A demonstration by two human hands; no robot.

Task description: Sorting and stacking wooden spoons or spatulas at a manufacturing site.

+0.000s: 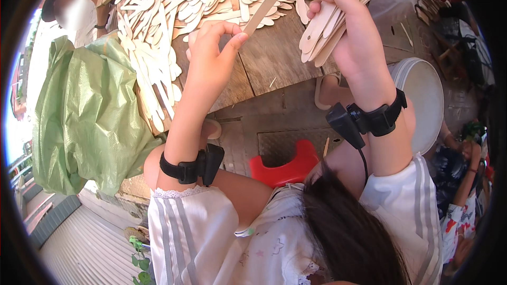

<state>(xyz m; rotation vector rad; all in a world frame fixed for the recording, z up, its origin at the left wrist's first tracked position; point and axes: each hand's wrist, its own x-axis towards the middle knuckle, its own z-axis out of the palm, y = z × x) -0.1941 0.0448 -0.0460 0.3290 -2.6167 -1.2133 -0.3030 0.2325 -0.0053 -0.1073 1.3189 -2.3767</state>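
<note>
Between the thumb and forefinger of my left hand [211,53] is a wooden fork [262,13], its handle end pinched and its tines pointing away from me. My right hand [356,37] is wrapped round a fanned stack of wooden spoons [325,30], raised over the right part of the table. Behind both hands lies a heap of loose wooden cutlery [200,2], spread over the far side and down the left edge of the plank table [272,66]. Each of my forearms wears a black strap with a small device.
A green woven sack [90,111] stands at the left beside the table. To the right, near my forearm, is a white bucket [425,100]. A red plastic stool [285,163] shows below between my legs. Other people sit at the far left and the right.
</note>
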